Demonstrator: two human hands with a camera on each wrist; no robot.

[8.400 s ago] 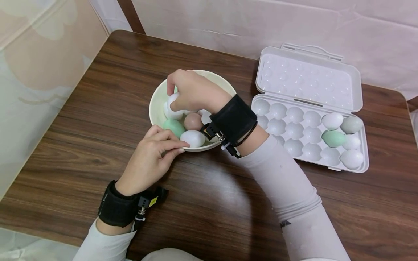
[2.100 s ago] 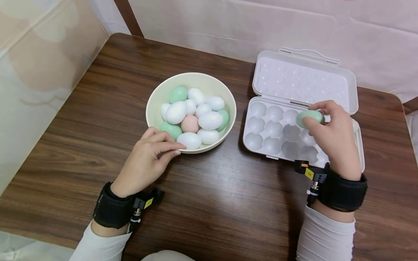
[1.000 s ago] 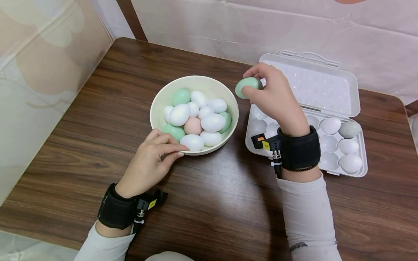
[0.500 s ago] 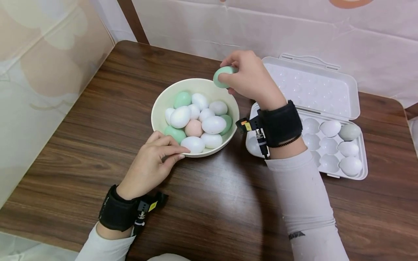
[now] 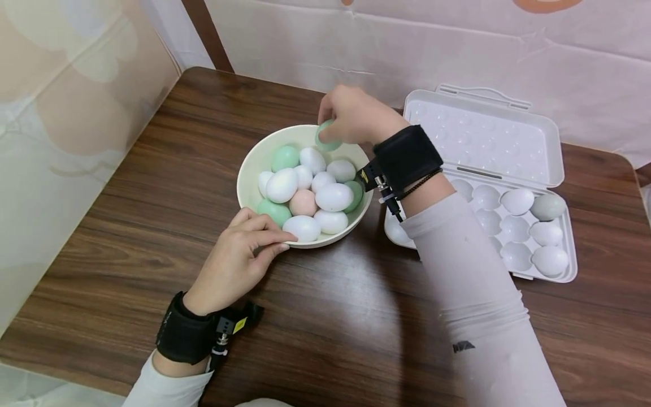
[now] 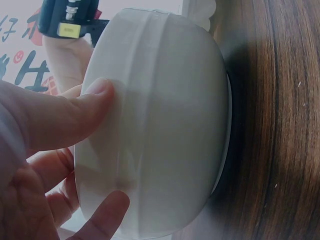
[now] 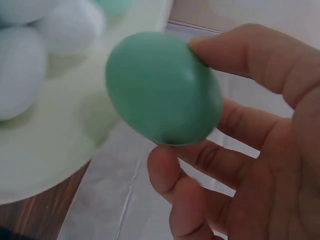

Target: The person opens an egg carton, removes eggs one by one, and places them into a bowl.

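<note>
My right hand point(image 5: 351, 116) pinches a green egg point(image 5: 324, 135) point(image 7: 162, 90) over the far rim of a cream bowl point(image 5: 252, 164) that holds several white, green and pink eggs. In the right wrist view the fingertips curl round the green egg above the bowl's inner wall point(image 7: 45, 145). My left hand point(image 5: 239, 254) grips the bowl's near rim, thumb point(image 6: 65, 112) pressed on the outer wall point(image 6: 170, 130). A white egg carton point(image 5: 483, 135) lies open at the right with a few white eggs and one grey egg point(image 5: 546, 207) at its right end.
The dark wooden table point(image 5: 330, 328) has bare room in front of the bowl and at the left. A pale cloth-covered wall point(image 5: 407, 39) runs behind the table. My right forearm point(image 5: 473, 294) crosses over the carton's left cells.
My right hand lifted the green egg out of the carton, carried it left and lowered it over the bowl's far rim. The left hand stayed on the bowl.
</note>
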